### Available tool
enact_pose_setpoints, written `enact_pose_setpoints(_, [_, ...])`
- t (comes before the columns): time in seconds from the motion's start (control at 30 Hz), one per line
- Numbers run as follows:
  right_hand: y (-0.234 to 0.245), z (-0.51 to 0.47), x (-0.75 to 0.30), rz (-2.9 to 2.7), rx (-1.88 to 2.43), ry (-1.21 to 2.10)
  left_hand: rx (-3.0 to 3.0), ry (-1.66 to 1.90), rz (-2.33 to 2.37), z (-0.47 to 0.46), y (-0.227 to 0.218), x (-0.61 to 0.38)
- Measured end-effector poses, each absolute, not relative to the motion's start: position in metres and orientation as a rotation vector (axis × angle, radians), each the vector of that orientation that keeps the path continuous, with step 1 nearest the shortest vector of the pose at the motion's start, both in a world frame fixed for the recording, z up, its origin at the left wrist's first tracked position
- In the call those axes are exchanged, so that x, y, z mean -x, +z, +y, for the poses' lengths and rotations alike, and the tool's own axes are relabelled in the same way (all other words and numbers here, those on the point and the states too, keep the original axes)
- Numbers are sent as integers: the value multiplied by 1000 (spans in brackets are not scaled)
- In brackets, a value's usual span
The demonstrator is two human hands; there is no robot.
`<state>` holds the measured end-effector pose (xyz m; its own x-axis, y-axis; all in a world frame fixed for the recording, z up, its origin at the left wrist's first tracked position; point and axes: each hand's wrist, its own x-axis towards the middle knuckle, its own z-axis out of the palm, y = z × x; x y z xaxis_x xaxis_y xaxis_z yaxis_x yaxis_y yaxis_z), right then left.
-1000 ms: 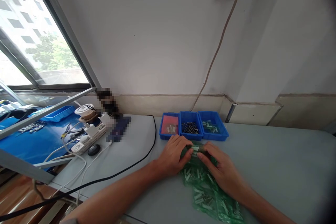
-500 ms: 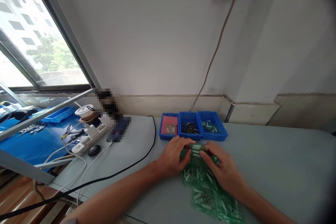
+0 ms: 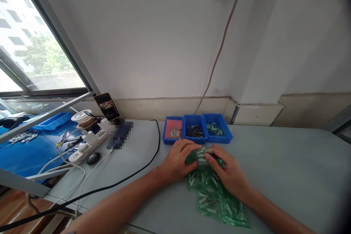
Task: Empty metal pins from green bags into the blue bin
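Observation:
Both hands grip the upper end of a green plastic bag (image 3: 210, 199) lying on the grey table. Small silvery cylindrical metal parts show through its film in several clusters. My left hand (image 3: 182, 159) is closed on the bag's left side, thumb toward the middle. My right hand (image 3: 226, 170) pinches the right side between thumb and fingers. Between the hands a row of the metal parts (image 3: 202, 158) lies at the bag's upper end; whether the bag is open there I cannot tell.
Behind the hands stand three blue bins: one with a pink sheet (image 3: 173, 128) and a small bag, one with dark metal pins (image 3: 194, 131), one with green-wrapped parts (image 3: 214, 129). To the left are a black cable (image 3: 137, 172), a mouse (image 3: 93, 158), a power strip (image 3: 87, 148) and a phone (image 3: 106, 106).
The whole view has shifted slightly, so the scene sits a little further left. Both hands keep their hold on the green bag, with the fingers shifted slightly.

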<state>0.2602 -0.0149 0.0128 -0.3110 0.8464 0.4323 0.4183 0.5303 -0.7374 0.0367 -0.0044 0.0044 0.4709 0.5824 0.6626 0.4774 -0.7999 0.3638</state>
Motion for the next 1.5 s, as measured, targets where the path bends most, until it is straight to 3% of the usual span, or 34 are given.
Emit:
enact_pose_setpoints(0.43, [12, -16, -265, -1975, 940, 596, -2142, 1290, 1194, -3, 14, -39])
enact_pose_setpoints(1.5, [6, -15, -264, -1923, 940, 531, -2370, 1171, 1084, -7, 5, -37])
